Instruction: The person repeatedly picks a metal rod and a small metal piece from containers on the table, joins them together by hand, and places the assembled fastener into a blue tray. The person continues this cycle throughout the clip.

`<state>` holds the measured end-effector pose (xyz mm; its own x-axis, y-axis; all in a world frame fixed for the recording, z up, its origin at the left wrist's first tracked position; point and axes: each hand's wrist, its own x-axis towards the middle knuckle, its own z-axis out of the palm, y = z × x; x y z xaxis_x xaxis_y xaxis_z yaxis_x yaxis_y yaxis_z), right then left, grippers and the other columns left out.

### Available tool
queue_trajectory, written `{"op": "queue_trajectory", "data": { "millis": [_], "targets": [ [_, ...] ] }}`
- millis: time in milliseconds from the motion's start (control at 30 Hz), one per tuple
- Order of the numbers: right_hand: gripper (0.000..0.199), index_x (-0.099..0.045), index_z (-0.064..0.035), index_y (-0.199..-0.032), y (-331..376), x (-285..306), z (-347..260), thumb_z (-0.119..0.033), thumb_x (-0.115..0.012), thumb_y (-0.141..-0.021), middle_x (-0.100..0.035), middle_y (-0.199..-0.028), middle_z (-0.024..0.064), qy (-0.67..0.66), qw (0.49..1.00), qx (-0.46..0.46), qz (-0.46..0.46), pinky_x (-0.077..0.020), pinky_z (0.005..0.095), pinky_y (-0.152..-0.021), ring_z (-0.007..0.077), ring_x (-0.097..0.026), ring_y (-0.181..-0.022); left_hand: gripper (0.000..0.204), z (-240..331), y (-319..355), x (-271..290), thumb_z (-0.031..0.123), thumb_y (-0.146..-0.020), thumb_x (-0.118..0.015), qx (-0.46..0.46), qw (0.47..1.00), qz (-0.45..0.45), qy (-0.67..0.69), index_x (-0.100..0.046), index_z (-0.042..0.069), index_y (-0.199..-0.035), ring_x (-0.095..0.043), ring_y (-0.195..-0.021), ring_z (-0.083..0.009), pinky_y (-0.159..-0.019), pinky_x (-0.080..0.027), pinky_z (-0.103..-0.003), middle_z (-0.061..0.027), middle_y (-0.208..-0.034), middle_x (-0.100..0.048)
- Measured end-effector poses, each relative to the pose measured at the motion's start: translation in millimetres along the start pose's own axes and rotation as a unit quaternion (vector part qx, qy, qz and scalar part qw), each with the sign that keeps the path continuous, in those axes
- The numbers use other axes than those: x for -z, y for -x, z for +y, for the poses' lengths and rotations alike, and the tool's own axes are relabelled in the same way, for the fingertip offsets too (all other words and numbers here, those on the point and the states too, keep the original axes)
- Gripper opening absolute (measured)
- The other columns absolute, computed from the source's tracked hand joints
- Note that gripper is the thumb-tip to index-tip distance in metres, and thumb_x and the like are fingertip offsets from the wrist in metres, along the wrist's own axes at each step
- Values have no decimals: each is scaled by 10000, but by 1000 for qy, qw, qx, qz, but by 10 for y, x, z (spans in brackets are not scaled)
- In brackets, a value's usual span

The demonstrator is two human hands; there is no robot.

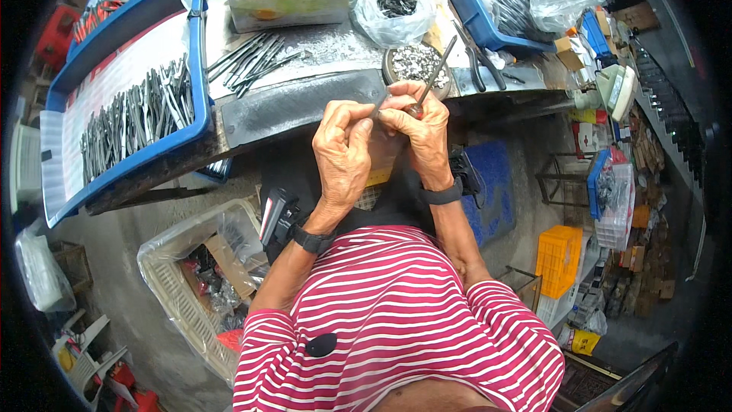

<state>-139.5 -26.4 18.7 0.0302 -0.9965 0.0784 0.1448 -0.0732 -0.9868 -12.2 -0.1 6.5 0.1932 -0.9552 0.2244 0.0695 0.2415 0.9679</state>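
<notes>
My hands meet just off the front edge of the workbench. My left hand [343, 154] pinches a small dark metal piece [378, 104] between thumb and fingers; its lower part is hidden by the fingertips. In my right hand [427, 141] is a thin dark rod with a reddish-brown end [440, 67], slanting up and to the right past the fingers. The fingertips of both hands nearly touch. Right behind them stands a round tin [389, 69] of small silvery bits. Dark metal strips [255, 61] lie loose on the bench, left of my hands.
A blue tray [204, 99] of dark metal parts stands at left, and a carton [293, 9] of similar parts behind. A plastic bag [393, 27] holds small black pieces. Pliers [482, 69] lie at right, before a blue bin [488, 27]. A lined crate [171, 275] sits on the floor.
</notes>
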Motion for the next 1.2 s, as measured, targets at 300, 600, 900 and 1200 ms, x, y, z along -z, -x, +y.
{"op": "queue_trajectory", "data": {
  "millis": [300, 600, 900, 1200],
  "targets": [
    [255, -547, 44, -1063, 32, -239, 32, -50, -609, -834, -610, -743, 22, 134, 987, 72, 42, -455, 182, -520, 53, -551, -608, 154, -1, -15, 23, -84, -759, -541, 22, 998, 50, -10, -598, -33, -892, -572, -799, -203, -724, -457, -282, -106, -865, -547],
    [245, -535, 43, -1076, 60, -370, 111, -31, -588, -848, -607, -759, 28, 133, 982, 116, 70, -427, 182, -498, 50, -519, -571, 130, -8, -35, 27, -65, -813, -517, 95, 988, 48, 113, -586, -44, -921, -542, -704, -84, -602, -444, -207, -43, -852, -534],
    [258, -542, 8, -1102, -134, -524, 147, -4, -579, -847, -570, -826, 17, 187, 962, 173, 94, -416, 184, -536, 43, -493, -662, 111, -72, -243, -42, -8, -855, -538, 115, 975, 81, 172, -564, -37, -959, -411, -543, -29, -473, -334, -169, 23, -667, -496],
    [291, -570, -9, -1083, -130, -417, 128, 8, -628, -798, -608, -826, 9, 155, 975, 136, 84, -426, 184, -554, 38, -512, -663, 110, -111, -226, -1, -25, -834, -542, 90, 987, 64, 117, -585, -28, -935, -428, -560, -40, -481, -339, -178, 9, -697, -500]
  ]
}}
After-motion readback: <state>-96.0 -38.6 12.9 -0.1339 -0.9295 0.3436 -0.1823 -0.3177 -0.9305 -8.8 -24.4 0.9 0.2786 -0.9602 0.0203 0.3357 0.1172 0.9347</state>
